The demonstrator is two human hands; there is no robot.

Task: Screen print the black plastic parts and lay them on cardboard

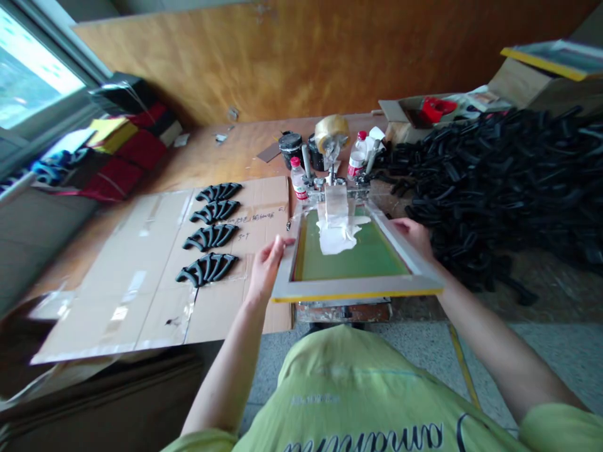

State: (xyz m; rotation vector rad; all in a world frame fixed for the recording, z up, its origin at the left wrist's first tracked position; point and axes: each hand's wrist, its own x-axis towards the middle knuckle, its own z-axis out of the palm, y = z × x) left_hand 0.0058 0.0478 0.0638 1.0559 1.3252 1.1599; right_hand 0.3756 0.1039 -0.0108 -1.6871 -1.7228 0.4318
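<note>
Screen frame (pixel 358 285) sits mid-bench, the left hand (pixel 266 270) gripping its 9 o'clock rail and the right hand (pixel 414 235) its 3 o'clock rail. It seems best kept level with even pressure from both sides, so the white ink (pixel 336 235) on the mesh does not run. Bottles (pixel 298 177) stand at 12 o'clock, black parts (pixel 207 269) lie on cardboard (pixel 141 295) at 9 o'clock, a heap (pixel 494 176) at 2 o'clock.

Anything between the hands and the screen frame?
Nothing visible. The left hand is on the frame at its left rail, and the right hand is on its right rail, both in direct contact. The white ink sits mid-mesh, apart from both hands.
</note>
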